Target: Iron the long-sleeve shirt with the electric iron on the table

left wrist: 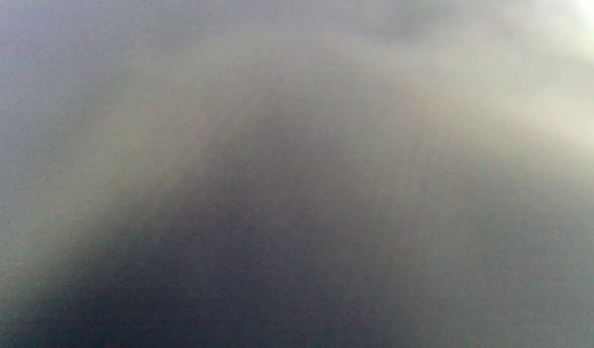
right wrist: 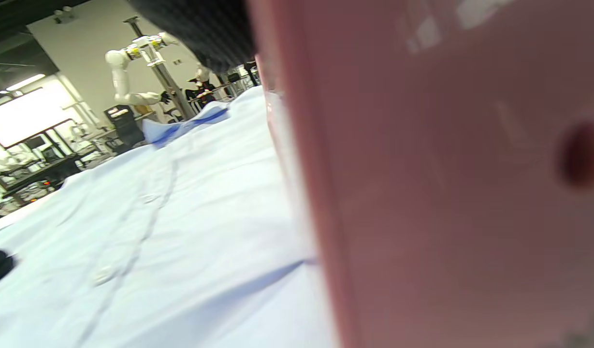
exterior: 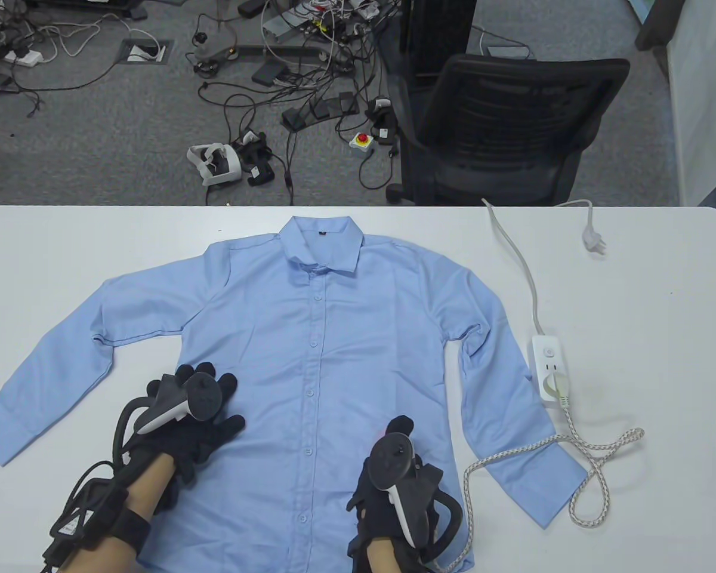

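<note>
Light-blue cotton-like fabric fills the centre of the white table: the long-sleeve shirt lies flat, front up and buttoned, collar at 12 o'clock, sleeves spread toward 8 and 4 o'clock. We see the left hand resting on the shirt's lower front at 7 o'clock, fingers spread flat on the cloth and holding nothing.

The right hand sits at 6 o'clock over the hem. Its tracker covers the fingers, so we cannot tell from the table view how they lie. In the right wrist view a pink, glossy body fills the right half, standing on the shirt. We take it to be the iron, but its outline is cut off and the grip on it is hidden.

The left wrist view is a grey blur, and we make out nothing there.

At 3 o'clock a white power strip lies beside the right sleeve. A braided cord is plugged into it, loops across the table, and runs toward the right hand, where its end is hidden.
</note>
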Tool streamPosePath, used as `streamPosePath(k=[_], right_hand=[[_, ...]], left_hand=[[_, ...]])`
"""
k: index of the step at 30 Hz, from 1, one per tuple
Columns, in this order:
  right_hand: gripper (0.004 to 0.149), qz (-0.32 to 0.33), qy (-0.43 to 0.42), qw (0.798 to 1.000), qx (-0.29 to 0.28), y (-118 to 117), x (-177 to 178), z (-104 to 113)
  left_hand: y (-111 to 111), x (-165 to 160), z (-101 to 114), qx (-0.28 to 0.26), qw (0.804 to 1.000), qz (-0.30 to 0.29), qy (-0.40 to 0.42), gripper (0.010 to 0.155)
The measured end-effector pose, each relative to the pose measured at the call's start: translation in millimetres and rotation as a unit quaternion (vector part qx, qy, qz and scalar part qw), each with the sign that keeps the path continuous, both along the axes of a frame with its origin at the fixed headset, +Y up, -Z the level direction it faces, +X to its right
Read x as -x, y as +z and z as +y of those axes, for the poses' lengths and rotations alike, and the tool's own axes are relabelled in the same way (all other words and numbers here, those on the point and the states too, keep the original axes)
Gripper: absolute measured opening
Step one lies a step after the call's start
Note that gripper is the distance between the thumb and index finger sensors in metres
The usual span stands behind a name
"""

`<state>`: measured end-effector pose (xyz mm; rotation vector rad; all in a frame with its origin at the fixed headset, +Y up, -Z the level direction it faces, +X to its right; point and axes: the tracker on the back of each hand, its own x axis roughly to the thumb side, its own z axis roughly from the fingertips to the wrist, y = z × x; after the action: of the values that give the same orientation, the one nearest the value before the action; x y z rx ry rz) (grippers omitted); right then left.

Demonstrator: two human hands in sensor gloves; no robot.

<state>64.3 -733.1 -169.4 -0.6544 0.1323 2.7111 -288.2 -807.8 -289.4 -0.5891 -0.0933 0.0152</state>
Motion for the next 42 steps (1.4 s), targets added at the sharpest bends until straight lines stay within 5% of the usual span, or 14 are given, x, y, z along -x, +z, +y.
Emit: streamPosePath(k=[8,17,23,31,42], right_hand=[[0.074,-0.036,0.018,0.999,0.011,11,-42,1],[0.075,-0.026,0.004,1.0,0.003,13,-45,3],[0.076,0.018,-0.041,0.996,-0.071,26,-5,22],[0.079,0.107,-0.1,0.989,-0.026,48,65,19],[0.084,0.089,-0.127,0.988,0.023,40,59,3]], left_hand=[[0,0,0,-0.002,1.0,0.0,-0.003,0.075],[0,1,0,-0.002,1.0,0.002,0.005,0.075],[1,2,0,-0.001,1.0,0.002,0.008,0.075],[1,4,0,0.002,1.0,0.003,0.014,0.075],[0,6,0,0.002,1.0,0.004,0.02,0.074]])
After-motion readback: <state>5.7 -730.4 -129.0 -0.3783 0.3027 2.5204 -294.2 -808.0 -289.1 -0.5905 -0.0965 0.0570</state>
